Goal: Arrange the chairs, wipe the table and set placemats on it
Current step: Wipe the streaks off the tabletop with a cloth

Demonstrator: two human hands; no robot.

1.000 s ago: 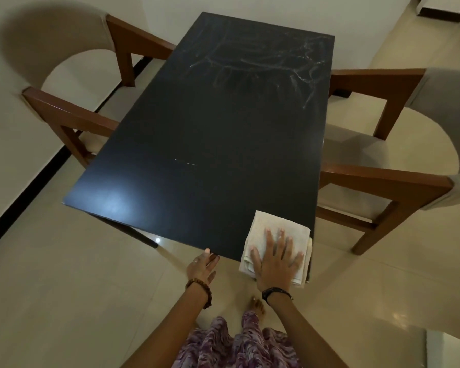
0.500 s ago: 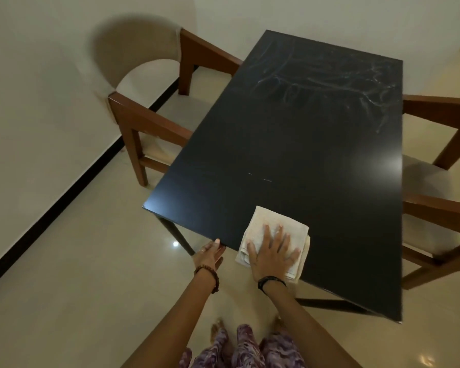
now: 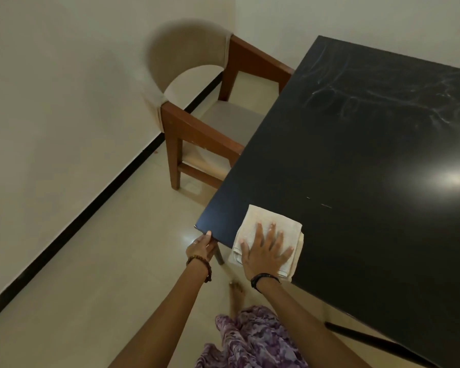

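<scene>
I see the dark counter [image 3: 356, 160] filling the right side, its far part streaked with pale smears and a bright glare near the right edge. A wooden chair [image 3: 197, 123] with a beige curved back stands at the counter's left side, its arms reaching the counter's edge, close to the wall. A folded pale cloth [image 3: 266, 229] lies on the near left corner of the counter, overhanging the near edge a little. My right hand [image 3: 264, 252] lies flat on the cloth, fingers spread. My left hand [image 3: 200, 248] grips the counter's corner edge, thumb on top. Both wrists wear bead bracelets.
</scene>
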